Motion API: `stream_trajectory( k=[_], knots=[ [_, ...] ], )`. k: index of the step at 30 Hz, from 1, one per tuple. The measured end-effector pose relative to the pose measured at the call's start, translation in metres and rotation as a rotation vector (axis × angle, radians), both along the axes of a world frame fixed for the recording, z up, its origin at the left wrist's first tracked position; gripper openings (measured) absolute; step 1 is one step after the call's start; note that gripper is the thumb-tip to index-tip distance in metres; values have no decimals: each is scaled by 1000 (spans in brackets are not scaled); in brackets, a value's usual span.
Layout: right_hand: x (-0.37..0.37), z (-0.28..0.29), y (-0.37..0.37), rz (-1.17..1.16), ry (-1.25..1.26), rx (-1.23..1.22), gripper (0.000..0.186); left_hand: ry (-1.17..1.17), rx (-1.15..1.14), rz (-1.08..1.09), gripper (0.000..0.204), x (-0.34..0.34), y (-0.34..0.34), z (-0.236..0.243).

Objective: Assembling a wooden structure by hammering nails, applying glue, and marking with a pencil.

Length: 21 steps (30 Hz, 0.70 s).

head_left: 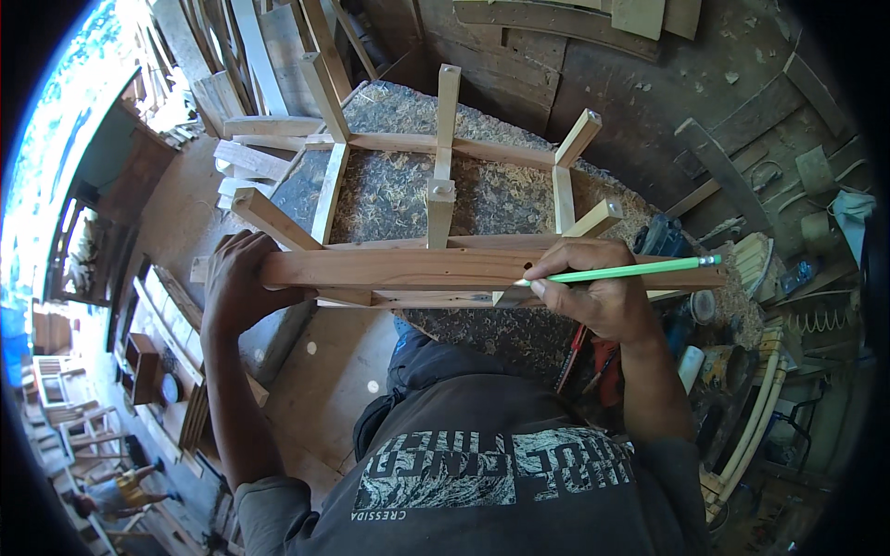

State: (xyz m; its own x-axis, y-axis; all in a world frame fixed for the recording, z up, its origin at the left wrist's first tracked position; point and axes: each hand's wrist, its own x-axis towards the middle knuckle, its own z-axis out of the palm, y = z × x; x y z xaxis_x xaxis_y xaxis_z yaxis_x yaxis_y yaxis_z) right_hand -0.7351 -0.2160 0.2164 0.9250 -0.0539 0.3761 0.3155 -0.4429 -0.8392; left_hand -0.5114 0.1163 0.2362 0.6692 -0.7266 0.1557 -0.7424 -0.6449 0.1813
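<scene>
A reddish-brown wooden board [399, 269] lies crosswise in front of me, over the near side of a wooden frame [394, 143] with several upright posts. My left hand [243, 278] is wrapped round the board's left end, its fingers on top and its thumb along the near side. Toward the right part of the board, my right hand [593, 289] pinches a light green pencil [640, 270]. The pencil's tip end points left, close to a dark hole in the board. Whether it touches the wood I cannot tell.
The frame rests on a dark workbench [389, 195] strewn with shavings. Loose planks [255, 56] lean at the back left. Bottles, a can [723, 366] and red-handled tools crowd the bench's right side. Another person [120, 496] is far off at the lower left.
</scene>
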Motion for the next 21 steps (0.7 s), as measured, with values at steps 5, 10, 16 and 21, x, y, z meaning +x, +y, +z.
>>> stream_trajectory(
  k=[5, 10, 16, 21],
  knots=[
    [1, 0, -1, 0, 16, 11, 23, 7, 13, -15, 53, 5, 0, -1],
    [1, 2, 3, -26, 37, -3, 21, -20, 11, -18, 50, 6, -1, 2],
    [5, 5, 7, -98, 86, 83, 19, -84, -92, -72, 62, 13, 17, 0],
    [4, 6, 20, -315, 173, 343, 12, -105, 12, 28, 64, 51, 74, 6]
  ],
)
